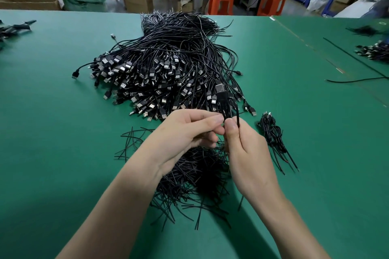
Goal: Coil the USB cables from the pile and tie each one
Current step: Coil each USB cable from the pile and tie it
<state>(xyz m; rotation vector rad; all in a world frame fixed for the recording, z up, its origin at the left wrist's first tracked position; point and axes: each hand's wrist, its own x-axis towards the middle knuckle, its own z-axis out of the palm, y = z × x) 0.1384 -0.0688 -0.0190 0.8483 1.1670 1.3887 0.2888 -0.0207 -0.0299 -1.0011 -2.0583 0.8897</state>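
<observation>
The green counter (63, 132) carries the pile of USB cables (164, 65), just beyond both hands. One cable (223, 99) rises plug-up between them, long axis roughly upright. The left hand (189, 130) and right hand (246, 147) meet at its base, fingers (231, 126) pinching it, seemingly mid-tying.

2 hands meet over the green table (63, 132). The left hand (189, 130) pinches a black cable (223, 101) with its fingertips. The right hand (244, 149) pinches it too, thumb up. The cable's plug sticks up above the fingers. Behind it lies a big pile (168, 65) of black cables with shiny plugs. Under the hands is a heap of short black ties (195, 176). 1 tied bundle (271, 132) lies just right of the right hand.
</observation>
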